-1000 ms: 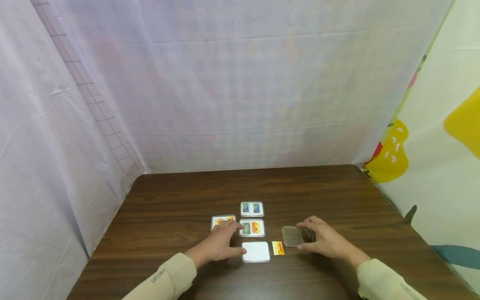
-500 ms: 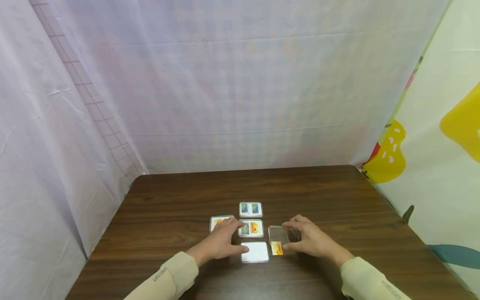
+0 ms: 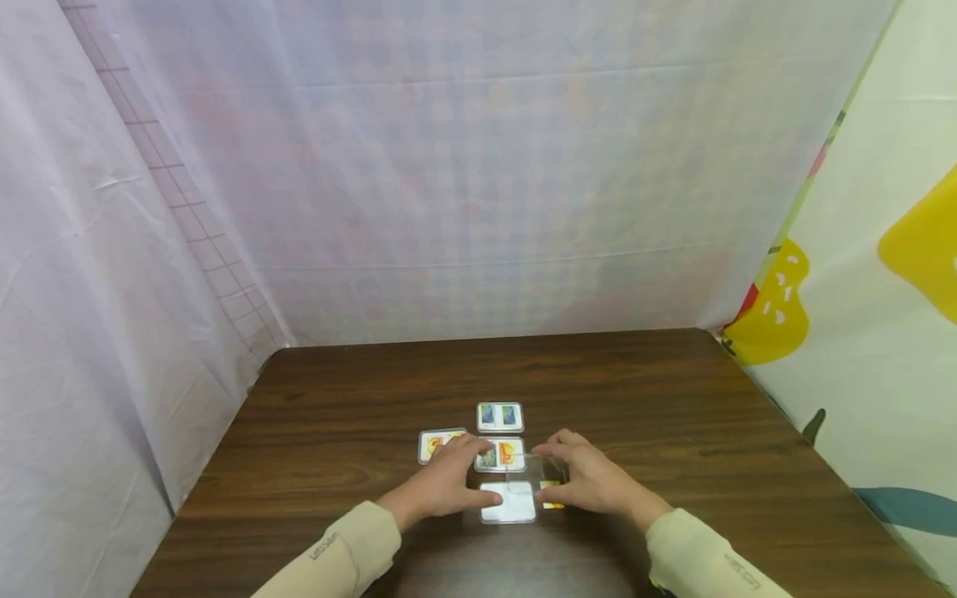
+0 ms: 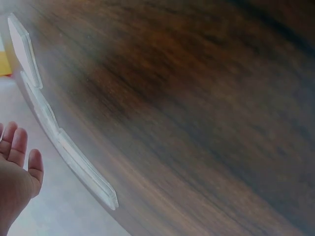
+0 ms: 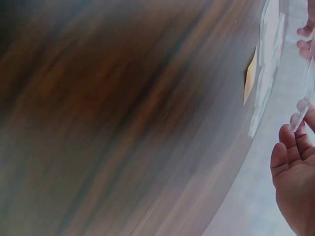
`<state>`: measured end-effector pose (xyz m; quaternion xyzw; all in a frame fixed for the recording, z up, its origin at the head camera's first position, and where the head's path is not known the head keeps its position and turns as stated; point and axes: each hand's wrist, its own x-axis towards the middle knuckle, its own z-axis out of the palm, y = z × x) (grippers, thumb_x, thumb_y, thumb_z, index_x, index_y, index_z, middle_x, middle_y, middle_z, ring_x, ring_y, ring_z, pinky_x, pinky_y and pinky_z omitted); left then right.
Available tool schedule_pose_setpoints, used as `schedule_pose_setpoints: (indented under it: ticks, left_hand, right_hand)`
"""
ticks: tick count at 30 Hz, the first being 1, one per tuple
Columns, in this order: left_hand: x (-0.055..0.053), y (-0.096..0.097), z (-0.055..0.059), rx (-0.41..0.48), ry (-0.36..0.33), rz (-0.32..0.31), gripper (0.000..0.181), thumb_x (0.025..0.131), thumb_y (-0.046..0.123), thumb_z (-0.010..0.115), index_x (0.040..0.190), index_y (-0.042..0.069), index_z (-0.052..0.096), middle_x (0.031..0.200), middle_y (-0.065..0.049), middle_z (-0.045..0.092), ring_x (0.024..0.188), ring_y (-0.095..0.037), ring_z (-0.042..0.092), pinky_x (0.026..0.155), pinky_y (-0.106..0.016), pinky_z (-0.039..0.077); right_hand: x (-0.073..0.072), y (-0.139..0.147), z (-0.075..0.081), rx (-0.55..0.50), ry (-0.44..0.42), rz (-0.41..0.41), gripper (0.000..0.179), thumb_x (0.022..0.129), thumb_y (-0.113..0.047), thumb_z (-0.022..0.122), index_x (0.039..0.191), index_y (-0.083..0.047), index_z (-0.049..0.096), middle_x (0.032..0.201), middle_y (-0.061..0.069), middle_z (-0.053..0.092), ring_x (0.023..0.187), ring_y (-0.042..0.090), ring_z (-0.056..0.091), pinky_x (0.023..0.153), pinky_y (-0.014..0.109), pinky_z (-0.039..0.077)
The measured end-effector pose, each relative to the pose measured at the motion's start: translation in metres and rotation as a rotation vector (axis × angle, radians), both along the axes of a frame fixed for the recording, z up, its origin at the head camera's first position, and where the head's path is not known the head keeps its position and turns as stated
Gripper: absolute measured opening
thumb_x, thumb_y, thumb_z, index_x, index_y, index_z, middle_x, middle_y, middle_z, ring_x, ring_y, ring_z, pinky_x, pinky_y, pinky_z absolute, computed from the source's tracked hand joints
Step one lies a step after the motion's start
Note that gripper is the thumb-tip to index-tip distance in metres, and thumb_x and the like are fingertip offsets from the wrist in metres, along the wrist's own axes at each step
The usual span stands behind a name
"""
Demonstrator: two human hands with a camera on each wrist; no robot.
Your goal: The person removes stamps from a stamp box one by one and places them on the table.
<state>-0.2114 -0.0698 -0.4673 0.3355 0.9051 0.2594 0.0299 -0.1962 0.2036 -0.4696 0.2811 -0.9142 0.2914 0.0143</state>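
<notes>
My right hand (image 3: 594, 482) pinches a clear plastic lid (image 3: 534, 472) by its edges between thumb and fingers. In the right wrist view the lid (image 5: 307, 93) shows as a thin see-through slab raised above the table. It overlaps the upper part of a case with a blank white insert (image 3: 507, 508) in the head view. My left hand (image 3: 444, 484) hovers left of that case, thumb and fingers spread, fingertips close to the lid's left edge. A small orange and yellow stamp-like paper (image 3: 553, 503) lies right of the white case, partly hidden by my right thumb.
Two clear cases with pictured inserts, the far case (image 3: 500, 417) and the middle case (image 3: 512, 454), lie in line beyond the white one. Another pictured case (image 3: 434, 445) sits left, partly behind my left hand. The dark wooden table (image 3: 359, 390) ends at a white curtain (image 3: 478, 208).
My right hand has carried the clear lid left, past the small paper and partly over the white case. The left hand has shifted slightly right. The cases stay put.
</notes>
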Motion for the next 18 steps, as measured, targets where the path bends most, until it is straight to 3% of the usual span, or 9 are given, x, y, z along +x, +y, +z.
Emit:
schedule_pose_setpoints:
  ticks: [8, 18]
  left_hand:
    - [0.002, -0.001, 0.001, -0.013, -0.025, -0.002, 0.078, 0.083, 0.053, 0.074, 0.139, 0.005, 0.051, 0.134, -0.008, 0.054, 0.127, -0.026, 0.048, 0.106, -0.050, 0.036]
    - [0.001, -0.005, -0.003, -0.013, -0.001, -0.026, 0.075, 0.080, 0.050, 0.077, 0.137, 0.005, 0.054, 0.115, -0.004, 0.060, 0.111, -0.020, 0.053, 0.100, -0.046, 0.040]
  right_hand:
    - [-0.002, -0.017, 0.001, 0.009, 0.044, 0.049, 0.067, 0.076, -0.048, 0.082, 0.123, -0.003, 0.066, 0.109, 0.000, 0.055, 0.096, 0.017, 0.054, 0.080, 0.034, 0.049]
    - [-0.003, -0.031, -0.001, 0.020, 0.071, 0.078, 0.066, 0.076, -0.043, 0.083, 0.124, -0.002, 0.066, 0.111, 0.001, 0.056, 0.098, 0.020, 0.054, 0.084, 0.035, 0.049]
